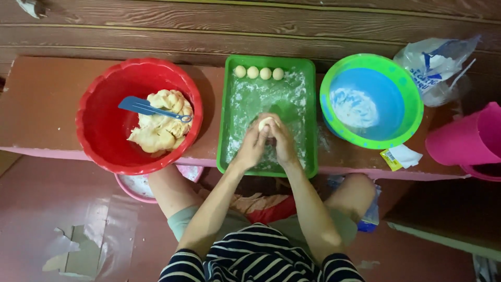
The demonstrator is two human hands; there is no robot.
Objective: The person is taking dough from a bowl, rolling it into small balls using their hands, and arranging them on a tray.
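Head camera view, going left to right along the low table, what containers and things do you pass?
Red bowl of dough with a blue spatula → green tray → green-and-blue bowl → white plastic bag → pink container.

A wall [250, 26] of dark brown wood-grain boards runs across the back, the planks lying level with thin pale seams between them. Against it stands a low counter [42, 104] with a reddish-brown top and a pink front edge, dusted white in places. Below, the floor [62, 198] is a dull pinkish red, worn and scuffed; at the lower left its covering [68, 250] is torn, with pale patches showing through. At the lower right a dark slab with a pale edge [443, 219] juts in. The light is soft and even.
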